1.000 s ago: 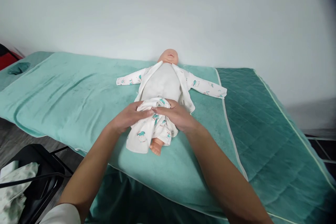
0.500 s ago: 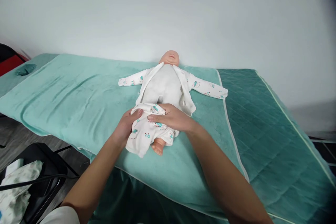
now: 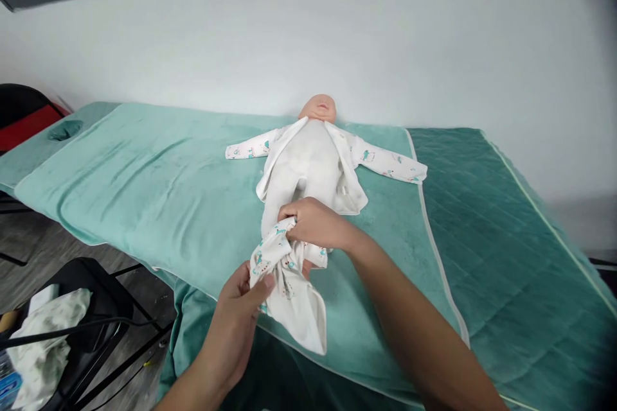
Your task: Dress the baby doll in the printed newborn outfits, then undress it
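Note:
A baby doll (image 3: 311,160) lies on its back on a teal towel (image 3: 159,186), head toward the wall. It wears an open white printed jacket (image 3: 380,164) with sleeves spread sideways. Small white printed trousers (image 3: 292,292) are bunched low around its legs. My left hand (image 3: 241,305) pinches the trousers' left side near the towel's front edge. My right hand (image 3: 311,223) is closed on the trousers' waistband at the doll's thighs. The doll's feet are hidden by the cloth.
The towel covers a padded table with a darker quilted teal cover (image 3: 506,250) on the right, against a white wall. A black chair (image 3: 81,327) with crumpled light cloth (image 3: 41,334) stands at lower left. A red object (image 3: 29,128) sits at far left.
The trousers have slid down from the doll's waist toward its feet. My left hand moved down and toward me with the cloth; my right hand shifted lower on the waistband.

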`<state>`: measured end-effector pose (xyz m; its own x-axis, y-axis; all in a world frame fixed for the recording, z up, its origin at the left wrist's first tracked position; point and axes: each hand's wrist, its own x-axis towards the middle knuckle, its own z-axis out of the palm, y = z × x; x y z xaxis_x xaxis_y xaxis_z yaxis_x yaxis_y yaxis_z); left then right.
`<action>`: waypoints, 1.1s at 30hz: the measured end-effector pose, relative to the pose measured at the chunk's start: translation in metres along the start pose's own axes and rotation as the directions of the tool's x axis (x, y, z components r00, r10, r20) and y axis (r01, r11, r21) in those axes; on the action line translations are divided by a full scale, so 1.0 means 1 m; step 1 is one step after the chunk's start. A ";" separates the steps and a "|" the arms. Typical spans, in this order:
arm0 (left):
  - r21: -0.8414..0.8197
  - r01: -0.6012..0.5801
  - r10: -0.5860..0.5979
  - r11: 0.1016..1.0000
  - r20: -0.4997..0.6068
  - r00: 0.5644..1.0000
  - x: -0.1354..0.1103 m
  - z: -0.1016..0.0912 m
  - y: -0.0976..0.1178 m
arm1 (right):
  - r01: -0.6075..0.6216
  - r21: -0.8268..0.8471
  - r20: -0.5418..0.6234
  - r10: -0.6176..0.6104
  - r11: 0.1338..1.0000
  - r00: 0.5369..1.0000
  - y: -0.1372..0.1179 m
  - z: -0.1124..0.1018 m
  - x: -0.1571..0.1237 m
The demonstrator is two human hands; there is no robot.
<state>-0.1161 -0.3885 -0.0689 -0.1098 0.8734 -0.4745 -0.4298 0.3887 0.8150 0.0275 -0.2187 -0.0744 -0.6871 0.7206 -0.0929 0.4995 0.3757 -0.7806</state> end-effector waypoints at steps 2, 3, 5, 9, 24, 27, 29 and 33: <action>-0.047 -0.009 0.007 0.999 -0.038 0.999 -0.001 -0.001 -0.014 | 0.001 -0.074 -0.004 -0.001 0.997 1.000 -0.001 0.001 0.000; -0.066 -0.021 0.017 0.998 -0.066 0.998 0.000 -0.002 -0.021 | -0.002 -0.119 -0.010 0.001 0.993 1.000 -0.002 0.002 0.000; -0.078 -0.049 0.040 0.996 -0.123 0.992 0.002 -0.006 -0.032 | -0.014 -0.213 -0.018 0.011 0.977 1.000 -0.004 0.004 0.000; -0.020 -0.106 0.099 0.994 -0.208 0.973 0.011 -0.020 -0.041 | -0.046 -0.367 -0.001 0.049 0.929 0.999 -0.011 0.006 0.000; 0.046 -0.048 0.048 0.998 0.013 0.999 0.043 -0.038 -0.013 | -0.021 -0.436 0.036 0.041 0.900 0.999 -0.011 0.006 0.000; 0.071 -0.078 0.076 0.994 0.026 0.997 0.055 -0.036 -0.007 | 0.025 -0.307 0.034 -0.015 0.951 0.999 -0.006 0.002 -0.001; 0.107 -0.149 0.147 0.983 0.020 0.989 0.064 -0.035 -0.006 | 0.057 -0.168 0.041 -0.051 0.984 0.998 -0.002 -0.002 -0.002; 0.183 -0.304 0.305 0.935 0.022 0.952 0.084 -0.039 -0.008 | 0.067 0.079 0.095 -0.074 0.995 0.993 0.002 -0.010 -0.005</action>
<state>-0.1564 -0.3296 -0.1285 -0.2157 0.9566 -0.1957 -0.2049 0.1516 0.9670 0.0370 -0.2156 -0.0696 -0.7691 0.6323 -0.0931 0.4097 0.3759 -0.8312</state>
